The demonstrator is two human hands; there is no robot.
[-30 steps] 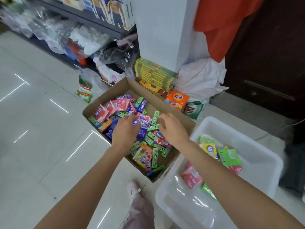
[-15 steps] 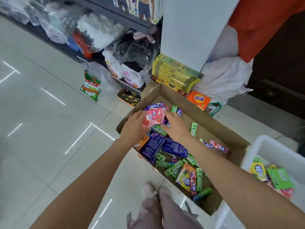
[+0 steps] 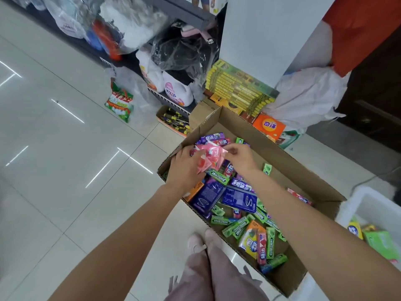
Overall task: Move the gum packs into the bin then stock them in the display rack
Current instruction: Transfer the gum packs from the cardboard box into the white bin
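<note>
Both hands (image 3: 184, 168) (image 3: 240, 158) hold pink gum packs (image 3: 211, 155) over the carton (image 3: 303, 174).

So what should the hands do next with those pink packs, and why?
Probably lift them and carry them right to the white bin. Both the left hand and right hand already pinch the pink gum packs above the cardboard box.

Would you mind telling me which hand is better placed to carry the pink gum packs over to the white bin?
Probably the right hand. It already pinches the pink gum packs, and the white bin sits on that side. The left hand also grips them but would have to cross the cardboard box.
</note>
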